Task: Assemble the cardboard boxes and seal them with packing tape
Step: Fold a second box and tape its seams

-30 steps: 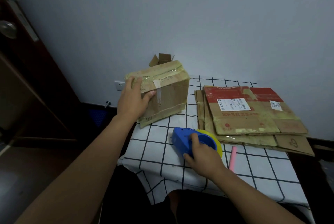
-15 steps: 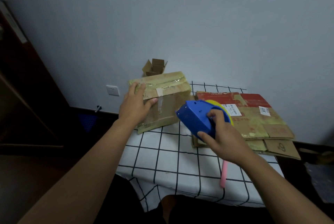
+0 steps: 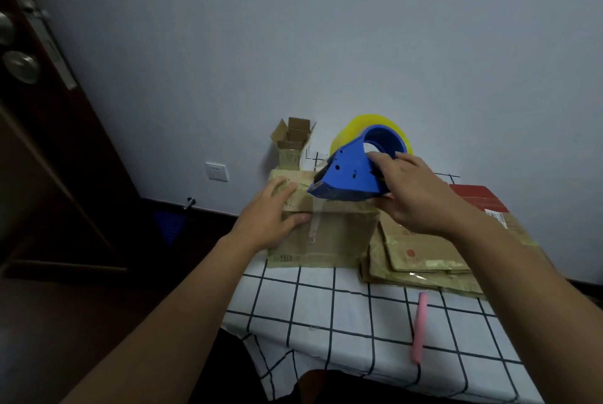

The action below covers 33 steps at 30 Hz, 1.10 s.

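left hand (image 3: 272, 212) lies on the top left corner of the assembled cardboard box (image 3: 329, 234), fingers fairly straight over the top edge, thumb down the front face, pressing rather than curling round it. right hand (image 3: 416, 196) grips the blue tape dispenser (image 3: 350, 176) from its right side, fingers wrapped round the body; yellow tape roll (image 3: 352, 129) sits in it. dispenser's cutter end is down at the top of the box near the middle seam, looks touching or just above, cannot tell which. box stands upright on the checked tablecloth (image 3: 326, 312), toward the table's back left, old tape strips across its top and down the front. just right of it, a stack of flattened boxes (image 3: 421, 256) lies flat, one with a red panel and a white label toward the far right. small open box (image 3: 292, 142) stands behind the big one against the wall. pink stick-like thing (image 3: 419, 327) lies on the cloth near the front right, blurred. wall socket (image 3: 217, 172) low on the wall left of the boxes, dark door (image 3: 39, 109) with a round knob at far left.
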Each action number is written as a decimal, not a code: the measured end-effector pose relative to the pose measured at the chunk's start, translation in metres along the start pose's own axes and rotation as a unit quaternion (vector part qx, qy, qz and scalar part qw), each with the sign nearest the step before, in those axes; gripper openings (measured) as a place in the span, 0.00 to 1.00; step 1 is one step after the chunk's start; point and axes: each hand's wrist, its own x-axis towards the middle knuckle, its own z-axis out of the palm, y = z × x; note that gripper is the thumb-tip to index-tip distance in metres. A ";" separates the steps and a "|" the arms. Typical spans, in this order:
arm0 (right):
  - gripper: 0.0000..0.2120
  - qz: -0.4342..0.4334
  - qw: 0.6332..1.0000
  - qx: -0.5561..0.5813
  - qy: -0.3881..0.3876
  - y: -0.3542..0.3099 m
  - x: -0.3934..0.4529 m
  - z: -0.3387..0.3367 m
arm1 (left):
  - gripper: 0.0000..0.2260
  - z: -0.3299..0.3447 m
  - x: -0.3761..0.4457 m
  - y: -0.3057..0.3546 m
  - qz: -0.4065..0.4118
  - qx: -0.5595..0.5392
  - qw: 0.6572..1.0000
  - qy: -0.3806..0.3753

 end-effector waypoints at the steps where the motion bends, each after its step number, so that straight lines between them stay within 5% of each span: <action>1: 0.29 -0.009 1.000 -0.011 -0.012 0.000 0.006 0.001 | 0.35 -0.001 -0.001 -0.001 -0.001 0.008 1.000 -0.005; 7: 0.29 -0.008 0.995 0.014 -0.097 -0.005 0.025 0.017 | 0.35 -0.012 -0.001 0.006 0.011 0.027 0.999 -0.022; 16: 0.31 0.028 0.990 0.057 -0.126 -0.009 0.025 0.023 | 0.25 -0.026 0.002 0.005 -0.047 -0.278 0.959 -0.009; 23: 0.30 0.025 0.990 0.061 -0.122 -0.009 0.025 0.023 | 0.10 -0.024 0.010 0.013 -0.050 -0.203 0.977 0.039; 33: 0.27 -0.006 0.994 0.062 -0.086 -0.006 0.033 0.009 | 0.07 -0.025 0.015 0.026 -0.072 -0.160 0.981 0.076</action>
